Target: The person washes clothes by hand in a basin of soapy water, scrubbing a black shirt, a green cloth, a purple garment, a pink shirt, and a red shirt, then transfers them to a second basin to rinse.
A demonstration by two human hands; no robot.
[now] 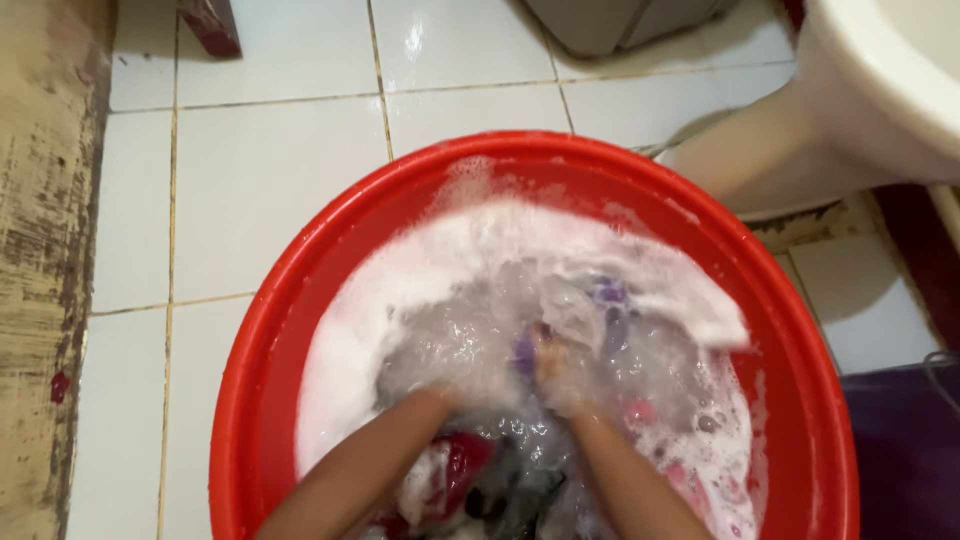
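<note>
Mid-scrub in red basin: right hand fingers pinching white cloth; left hand sunk in suds, fingers hidden, cannot tell. Next: likely firmer rubbing.

Glossy red plastic basin, wet cloth

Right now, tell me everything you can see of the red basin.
The red basin is round, wide and shallow, and looks like glossy plastic. It sits upright on white floor tiles, its far rim close to a pale toilet base. It holds foamy grey water and soaked clothes. The left hand and the right hand are plunged in.
</note>
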